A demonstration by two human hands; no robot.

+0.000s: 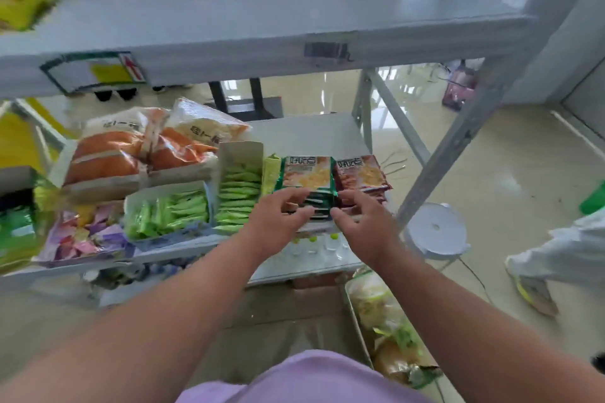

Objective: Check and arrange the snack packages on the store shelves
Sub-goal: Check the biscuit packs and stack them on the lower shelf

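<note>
A stack of green-edged snack packs (307,173) lies on the middle shelf (311,131), with a stack of red-edged packs (360,173) right beside it. My left hand (278,219) grips the near left side of the green stack with curled fingers. My right hand (363,219) holds the near right corner of that stack, where it meets the red packs. Both forearms reach in from below.
Left of the stacks stand open boxes of green sachets (239,193), orange-and-white bags (108,154) and a pack of mixed candy (82,232). The upper shelf (262,29) carries red and purple bags. A white stool (435,229) and another person's leg (556,255) are at right.
</note>
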